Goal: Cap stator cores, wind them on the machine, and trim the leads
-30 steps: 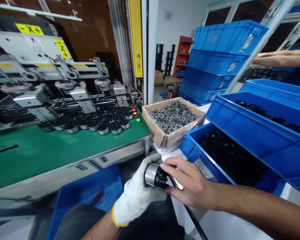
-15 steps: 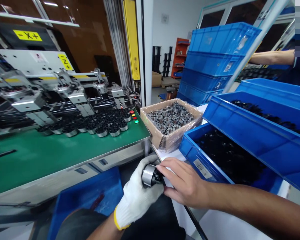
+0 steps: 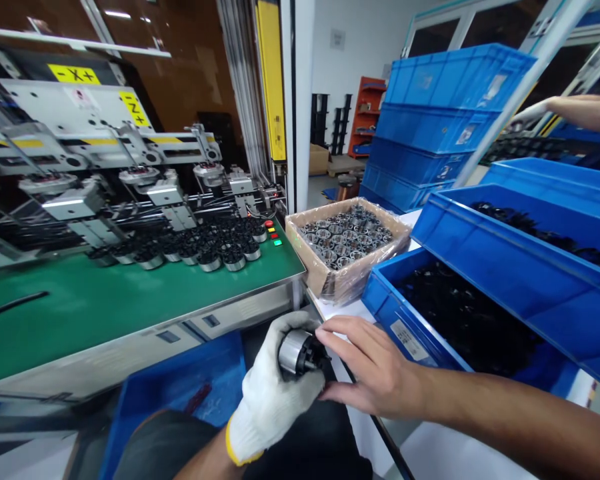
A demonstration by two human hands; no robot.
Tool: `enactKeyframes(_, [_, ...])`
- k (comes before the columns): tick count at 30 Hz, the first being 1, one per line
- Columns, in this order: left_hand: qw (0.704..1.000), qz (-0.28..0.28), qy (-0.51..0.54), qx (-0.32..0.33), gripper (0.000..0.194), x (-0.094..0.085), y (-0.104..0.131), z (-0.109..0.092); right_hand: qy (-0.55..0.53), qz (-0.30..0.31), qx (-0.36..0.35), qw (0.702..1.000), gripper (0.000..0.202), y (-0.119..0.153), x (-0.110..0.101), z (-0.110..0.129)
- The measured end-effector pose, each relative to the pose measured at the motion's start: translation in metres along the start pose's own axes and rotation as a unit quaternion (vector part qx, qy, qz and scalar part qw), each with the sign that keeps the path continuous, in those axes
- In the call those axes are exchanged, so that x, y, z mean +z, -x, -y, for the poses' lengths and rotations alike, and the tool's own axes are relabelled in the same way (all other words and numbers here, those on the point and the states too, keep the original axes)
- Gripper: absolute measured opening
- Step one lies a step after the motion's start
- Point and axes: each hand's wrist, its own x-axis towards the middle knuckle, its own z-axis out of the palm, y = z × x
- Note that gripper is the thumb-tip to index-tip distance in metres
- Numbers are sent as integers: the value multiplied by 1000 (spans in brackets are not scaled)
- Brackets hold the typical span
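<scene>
My left hand [image 3: 275,390], in a white glove with a yellow cuff, is wrapped around a stator core [image 3: 292,351]. This is a silver metal cylinder with a black plastic piece [image 3: 314,353] on its right end. My bare right hand [image 3: 375,370] reaches in from the right, its bent fingers and thumb around the black end. The fingertips partly cover that end. Both hands are above my lap, in front of the table edge.
Finished-looking black-and-silver stators [image 3: 210,257] stand on the green table [image 3: 105,300] under a winding machine [image 3: 165,193]. A cardboard box [image 3: 325,283] holds metal cores. Blue bins [image 3: 405,333] hold black parts. Stacked blue crates [image 3: 430,133] stand behind; a co-worker's arm [image 3: 585,112] shows at right.
The stator core has turned slightly in my left glove, showing more of its black end. My view has shifted a little. A co-worker's gloved hand has come into sight at right.
</scene>
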Motion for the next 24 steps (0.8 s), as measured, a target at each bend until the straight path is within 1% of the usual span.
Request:
enactKeyframes(1, [1000,10,-18,-13,56,-2,0,-1,11,1,-15,1000,52,0,-1,0])
enactKeyframes(3, [997,42,-51,-34,55,-6,-1,-6,26,4,-52,998,39,-1,-3,0])
enactKeyframes(5, [994,73,-73,-38,55,-8,-2,-9,29,12,-85,996,28,-2,-4,1])
enactKeyframes(6, [994,81,-70,-32,55,-8,-2,-9,28,11,-91,995,27,-2,-4,2])
enactKeyframes(7, [995,84,-54,-19,58,-7,-2,-9,22,4,-80,997,27,-2,-4,3])
enactKeyframes(10, [994,85,64,40,71,-1,-1,0,-23,-40,15,999,34,-2,-2,6])
enactKeyframes(12, [988,81,116,58,77,3,0,7,-62,-56,60,995,40,-1,-1,7])
enactKeyframes(13, [989,77,116,50,77,5,1,9,-69,-55,64,994,41,0,-1,7])
enactKeyframes(15, [995,67,80,3,75,5,2,9,-50,-45,50,996,42,1,-1,6])
enactKeyframes(18, [995,76,33,-55,73,2,0,1,12,-18,-5,1000,41,2,-2,2])
enactKeyframes(20, [993,94,18,-63,72,-2,-1,-6,47,4,-39,998,39,1,-4,0])
enactKeyframes(21, [993,101,10,-65,70,-3,-2,-8,61,14,-43,997,37,1,-4,0])
enactKeyframes(24, [992,102,-10,-75,69,-1,-3,-13,78,32,-16,996,34,1,-3,1])
